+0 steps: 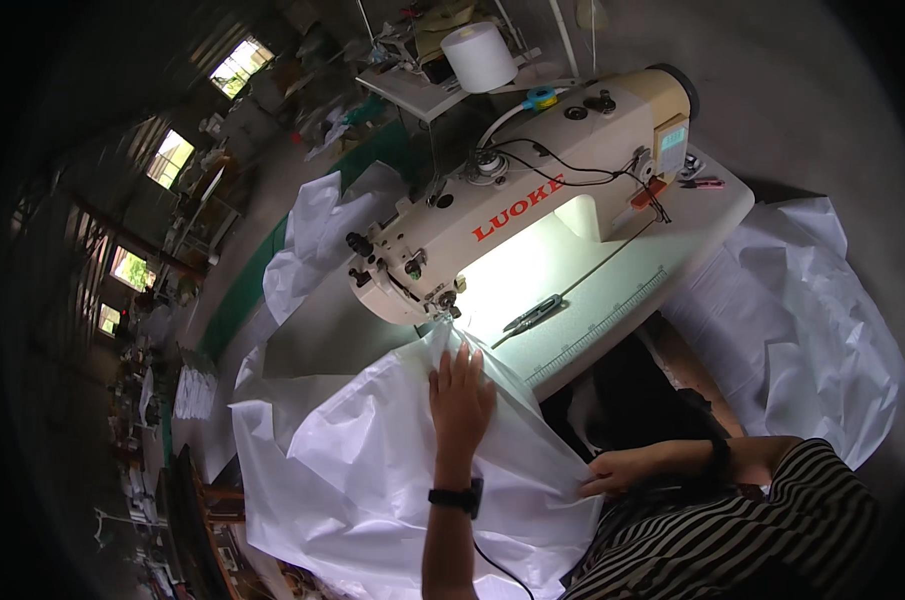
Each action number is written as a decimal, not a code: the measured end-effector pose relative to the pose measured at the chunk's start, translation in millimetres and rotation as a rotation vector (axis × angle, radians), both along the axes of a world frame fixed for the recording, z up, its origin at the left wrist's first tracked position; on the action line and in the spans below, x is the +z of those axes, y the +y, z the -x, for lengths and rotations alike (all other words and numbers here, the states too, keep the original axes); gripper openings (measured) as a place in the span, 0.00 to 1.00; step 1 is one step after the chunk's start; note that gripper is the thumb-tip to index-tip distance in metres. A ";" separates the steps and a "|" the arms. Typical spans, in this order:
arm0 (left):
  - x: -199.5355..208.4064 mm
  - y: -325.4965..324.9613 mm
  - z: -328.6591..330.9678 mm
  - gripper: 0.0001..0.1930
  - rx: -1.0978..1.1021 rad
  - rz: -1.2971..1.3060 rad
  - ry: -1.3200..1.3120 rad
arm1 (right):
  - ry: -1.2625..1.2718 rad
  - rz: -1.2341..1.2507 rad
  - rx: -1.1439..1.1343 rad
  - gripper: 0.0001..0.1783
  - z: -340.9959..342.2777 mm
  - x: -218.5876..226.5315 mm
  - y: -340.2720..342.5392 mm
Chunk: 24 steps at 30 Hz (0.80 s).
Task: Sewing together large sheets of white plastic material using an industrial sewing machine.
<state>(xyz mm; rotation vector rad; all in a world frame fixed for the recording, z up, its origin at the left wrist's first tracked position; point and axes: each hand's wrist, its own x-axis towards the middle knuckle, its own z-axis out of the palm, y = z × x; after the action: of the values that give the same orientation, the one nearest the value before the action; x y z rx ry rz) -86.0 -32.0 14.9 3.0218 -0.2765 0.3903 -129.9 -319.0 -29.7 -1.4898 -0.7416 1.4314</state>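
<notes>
A large sheet of thin, slightly shiny white fabric [372, 470] drapes over the front of the sewing machine table. Its far edge runs up to the needle area under the head of the white sewing machine [402, 285]. My left hand [462, 397] lies flat on the fabric just in front of the needle area, fingers stretched toward it. Lower right, my right hand [620, 470] pinches the fabric's right edge, its fingertips partly hidden. Thread snips [534, 314] lie on the machine bed, right of the needle. The machine's lamp lights the bed.
A white thread cone [479, 58] stands behind the machine. More white fabric hangs at the right [802, 320] and lies at the back left [327, 235]. A small pink-handled tool [707, 184] rests at the table's far right. A dark cable [502, 565] runs below my left wrist.
</notes>
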 end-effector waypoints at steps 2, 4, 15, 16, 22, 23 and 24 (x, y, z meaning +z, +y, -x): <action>-0.1 -3.1 2.8 0.26 0.042 0.022 -0.025 | 0.091 -0.108 -0.190 0.23 -8.4 -35.5 -7.3; -1.6 -1.2 7.4 0.27 0.063 0.024 -0.015 | -0.168 0.115 -0.379 0.25 -39.9 6.9 13.8; 1.6 -11.6 5.9 0.27 0.032 0.031 -0.108 | -0.065 -0.197 -0.672 0.16 -45.7 32.9 45.6; 0.1 -10.3 4.0 0.27 0.030 0.016 -0.122 | -0.270 -0.244 -0.698 0.18 -50.9 33.3 55.5; 8.4 -0.6 -9.7 0.23 -0.047 0.011 -0.086 | -1.111 -0.168 -0.617 0.22 -61.9 37.4 88.6; 8.1 5.2 -12.6 0.22 -0.068 0.019 -0.061 | -1.293 -0.110 -0.564 0.23 -59.7 34.1 90.2; 11.7 8.3 -17.1 0.22 -0.070 0.022 -0.062 | -1.476 -0.042 -0.512 0.25 -58.9 32.3 90.2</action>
<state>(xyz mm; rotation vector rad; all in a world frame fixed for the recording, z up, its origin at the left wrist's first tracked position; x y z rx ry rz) -68.9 -23.7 26.7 2.9724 -0.3788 0.4781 -71.0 -228.8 2.6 -2.3607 -1.0474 -0.2709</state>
